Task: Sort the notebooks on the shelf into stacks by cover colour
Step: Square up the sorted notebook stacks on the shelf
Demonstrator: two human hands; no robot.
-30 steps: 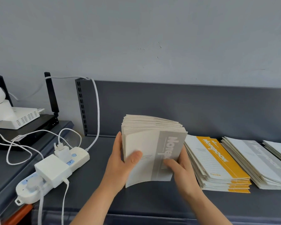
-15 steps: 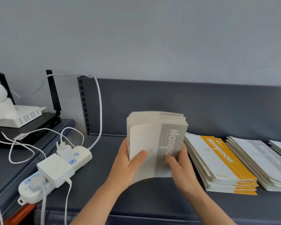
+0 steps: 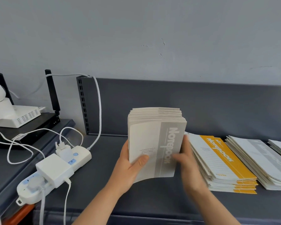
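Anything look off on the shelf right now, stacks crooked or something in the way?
Mostly tidy. The yellow stack is fanned, its edges stepped rather than flush. The grey bundle, held upright by the left hand and right hand, has its front cover curling at the bottom.

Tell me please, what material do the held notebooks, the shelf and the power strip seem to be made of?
Held notebooks: paper with thin matte card covers, since the front cover curls at its bottom edge.
Shelf: probably painted metal, dark grey and smooth, with a slotted upright.
Power strip: white moulded plastic, slightly glossy, with rounded corners.
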